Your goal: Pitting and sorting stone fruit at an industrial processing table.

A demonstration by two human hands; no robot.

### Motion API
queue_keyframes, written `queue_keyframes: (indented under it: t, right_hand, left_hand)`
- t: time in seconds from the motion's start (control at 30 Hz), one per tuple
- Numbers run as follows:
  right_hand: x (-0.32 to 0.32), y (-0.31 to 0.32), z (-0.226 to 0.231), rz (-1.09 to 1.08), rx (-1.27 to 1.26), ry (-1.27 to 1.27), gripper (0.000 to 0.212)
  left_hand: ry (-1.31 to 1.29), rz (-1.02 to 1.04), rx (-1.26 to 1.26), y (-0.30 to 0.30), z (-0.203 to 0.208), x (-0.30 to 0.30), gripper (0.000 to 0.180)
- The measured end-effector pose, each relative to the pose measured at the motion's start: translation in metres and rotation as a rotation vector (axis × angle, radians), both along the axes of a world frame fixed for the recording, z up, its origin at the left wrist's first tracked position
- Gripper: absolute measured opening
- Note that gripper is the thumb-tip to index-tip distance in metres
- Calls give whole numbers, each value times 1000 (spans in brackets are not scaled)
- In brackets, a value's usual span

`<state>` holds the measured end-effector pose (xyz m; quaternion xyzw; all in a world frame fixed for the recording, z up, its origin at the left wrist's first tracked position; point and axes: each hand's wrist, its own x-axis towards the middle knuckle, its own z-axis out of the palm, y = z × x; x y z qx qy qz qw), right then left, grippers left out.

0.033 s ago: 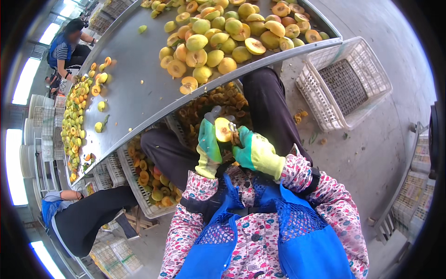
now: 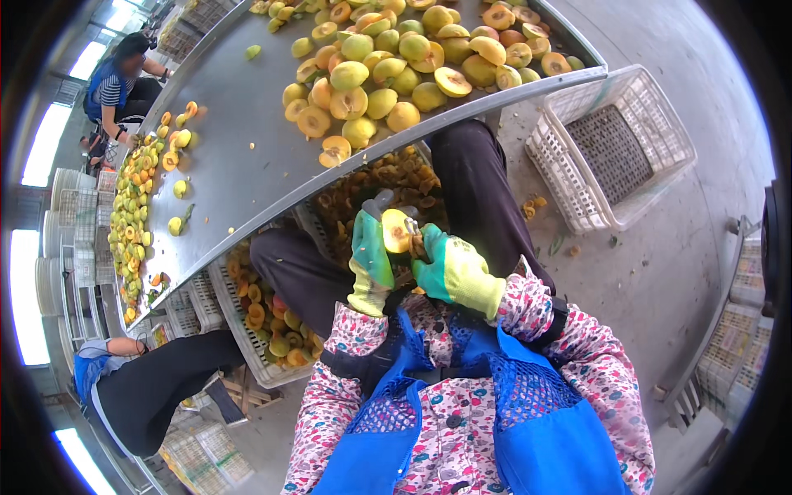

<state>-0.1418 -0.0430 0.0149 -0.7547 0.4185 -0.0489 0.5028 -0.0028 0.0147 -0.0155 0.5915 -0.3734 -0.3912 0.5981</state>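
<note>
Apparently, the step is working a tool at the cut face: mid-frame, the left hand's (image 2: 372,252) grip pinches a halved fruit (image 2: 394,230); the right hand's (image 2: 452,266) clasps a metal tool (image 2: 414,233) (mostly hidden). Next calls for steadiness.

I see the left arm (image 2: 326,408) and right arm (image 2: 601,384) reach in from the lower frame toward its centre, hands close together. The left hand (image 2: 371,257) points upward, fingers bent; the right hand (image 2: 454,268), aimed leftward, has its fingers curled in.
</note>
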Motion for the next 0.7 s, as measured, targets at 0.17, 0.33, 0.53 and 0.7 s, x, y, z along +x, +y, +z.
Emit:
queue_keyframes:
  t: [0.17,0.33,0.53,0.7]
  right_hand:
    - [4,8,-17,-9,-117,-132,28]
    - [11,11,-27,95,-238,-142,31]
    - [8,-7,-25,278,-326,-109,34]
    - [-38,-15,-41,375,-687,-96,18]
  left_hand:
    - [106,74,5,7,-14,-3,40]
    - [-944,302,-175,9,-42,0,46]
    - [-892,391,-136,-13,-23,-10,36]
    - [-296,9,-104,-29,-40,-21,26]
